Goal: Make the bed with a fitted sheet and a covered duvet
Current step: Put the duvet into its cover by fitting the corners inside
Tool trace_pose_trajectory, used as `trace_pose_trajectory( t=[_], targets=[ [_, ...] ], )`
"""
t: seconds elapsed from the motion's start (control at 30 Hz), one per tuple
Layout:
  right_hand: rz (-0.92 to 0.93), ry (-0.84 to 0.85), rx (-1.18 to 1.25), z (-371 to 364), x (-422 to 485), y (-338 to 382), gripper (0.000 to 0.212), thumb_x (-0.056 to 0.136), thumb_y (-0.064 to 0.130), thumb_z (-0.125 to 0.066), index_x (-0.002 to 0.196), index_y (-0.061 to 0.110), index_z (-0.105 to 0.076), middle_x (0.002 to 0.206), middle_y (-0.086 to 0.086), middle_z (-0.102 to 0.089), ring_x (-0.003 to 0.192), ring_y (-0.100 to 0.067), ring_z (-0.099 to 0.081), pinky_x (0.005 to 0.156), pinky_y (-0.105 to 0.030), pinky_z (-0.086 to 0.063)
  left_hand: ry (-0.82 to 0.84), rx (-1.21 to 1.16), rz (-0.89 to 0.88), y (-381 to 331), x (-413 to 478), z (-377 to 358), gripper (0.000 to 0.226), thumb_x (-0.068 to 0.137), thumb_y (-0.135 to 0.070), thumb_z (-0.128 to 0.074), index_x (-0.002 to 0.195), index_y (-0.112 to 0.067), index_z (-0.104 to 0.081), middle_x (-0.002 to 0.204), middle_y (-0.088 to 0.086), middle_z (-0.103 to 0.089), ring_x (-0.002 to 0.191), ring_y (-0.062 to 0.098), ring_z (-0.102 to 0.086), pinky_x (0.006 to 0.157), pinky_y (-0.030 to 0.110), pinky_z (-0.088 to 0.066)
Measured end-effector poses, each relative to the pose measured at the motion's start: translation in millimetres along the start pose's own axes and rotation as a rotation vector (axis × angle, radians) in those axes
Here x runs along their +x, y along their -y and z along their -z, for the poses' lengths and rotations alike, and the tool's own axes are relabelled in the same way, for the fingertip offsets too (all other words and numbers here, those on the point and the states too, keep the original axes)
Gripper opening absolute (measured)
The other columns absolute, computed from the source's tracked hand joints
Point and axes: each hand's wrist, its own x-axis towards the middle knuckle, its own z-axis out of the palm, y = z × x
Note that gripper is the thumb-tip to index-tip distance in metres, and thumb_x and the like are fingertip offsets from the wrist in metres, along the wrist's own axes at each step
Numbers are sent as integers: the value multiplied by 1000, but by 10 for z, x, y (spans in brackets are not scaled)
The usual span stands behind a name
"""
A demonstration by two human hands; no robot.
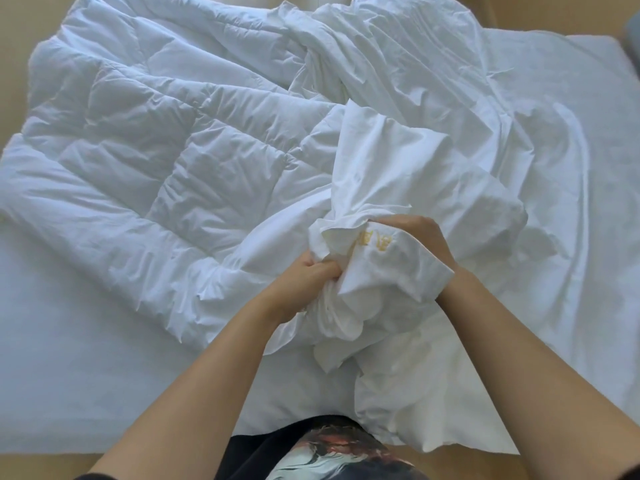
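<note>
Duvet (156,150) sprawled left, cover (398,161) heaped right (gold embroidery (375,242)), sheet (69,375) beneath.

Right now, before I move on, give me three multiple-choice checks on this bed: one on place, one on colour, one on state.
1. Where does the quilted white duvet lie?
A) over the left of the white-sheeted bed
B) on the floor
C) on a chair
2. What colour is the embroidery on the smooth white duvet cover?
A) red
B) yellow
C) black
3. What are the left hand and right hand doing?
A) lying flat
B) gripping the bunched cover
C) holding a pillow
Answers: 1 A, it spreads uncovered across the left; 2 B, the stitching is yellow; 3 B, fingers curl into the fabric.
</note>
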Motion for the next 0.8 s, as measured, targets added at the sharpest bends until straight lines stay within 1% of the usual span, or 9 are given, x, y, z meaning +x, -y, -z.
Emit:
trace_pose_trajectory(
  t=[0.07,0.13,0.23,0.33,0.43,0.5,0.57,0.67,0.8],
  targets=[
    [-17,22,-40,-69,92,3,30,89,39,-53,110,20,-64,107,2,-65,99,-22,-59,78,-35,-44,57,-130,25,6,8,24,30,74,-30,-57,101,-21,-66,84,-5,-72,81,15,-68,60,24,-53],
    [44,-23,-82,-164,117,54,28,86,37,-59,105,18,-66,105,0,-65,98,-23,-60,73,-33,-44,89,-184,-21,31,-12,-19,27,81,-31,-61,105,-21,-66,93,-2,-72,89,16,-69,71,29,-56],
    [118,-152,-15,-246,47,74,14,77,24,-70,73,12,-63,70,-3,-60,66,-29,-58,54,-29,-34,7,-164,-58,103,-15,-88,22,78,-2,-68,96,-15,-67,82,-3,-72,78,10,-69,63,22,-53],
    [-101,-311,296,-229,16,41,34,87,22,-61,61,20,-38,59,11,-38,61,-17,-40,57,-27,-29,-73,-165,-49,96,29,-63,30,68,-1,-68,96,-12,-68,82,1,-72,79,16,-68,65,26,-54],
    [-235,-481,545,-219,-120,116,29,86,26,-61,67,20,-41,65,12,-41,64,-10,-41,60,-16,-33,-140,-168,-57,55,82,-40,29,79,7,-62,105,-5,-65,89,6,-70,83,22,-67,66,29,-55],
    [-249,-396,655,-261,-237,205,25,84,28,-66,70,19,-48,70,7,-48,68,-10,-46,65,-20,-38,-132,-156,-75,25,91,-60,28,82,11,-57,107,-1,-64,89,10,-68,80,21,-68,64,29,-55],
    [-234,-199,667,-342,-333,271,18,81,27,-70,89,15,-58,88,4,-54,86,-13,-50,80,-27,-42,-109,-159,-88,-21,81,-75,28,82,15,-53,105,1,-63,86,10,-68,75,18,-68,60,27,-54],
    [-148,4,582,-416,-397,208,47,79,31,-72,121,18,-55,118,3,-51,115,-14,-40,102,-30,-30,-89,-222,-80,-85,49,-54,31,82,15,-52,107,0,-62,85,6,-70,76,16,-69,60,25,-55],
    [-102,4,489,-454,-394,131,44,82,25,-70,122,12,-56,118,-5,-55,114,-24,-45,99,-36,-32,-80,-208,-67,-87,18,-35,26,83,12,-53,102,-1,-64,83,4,-71,76,14,-69,62,25,-55]
  ],
)
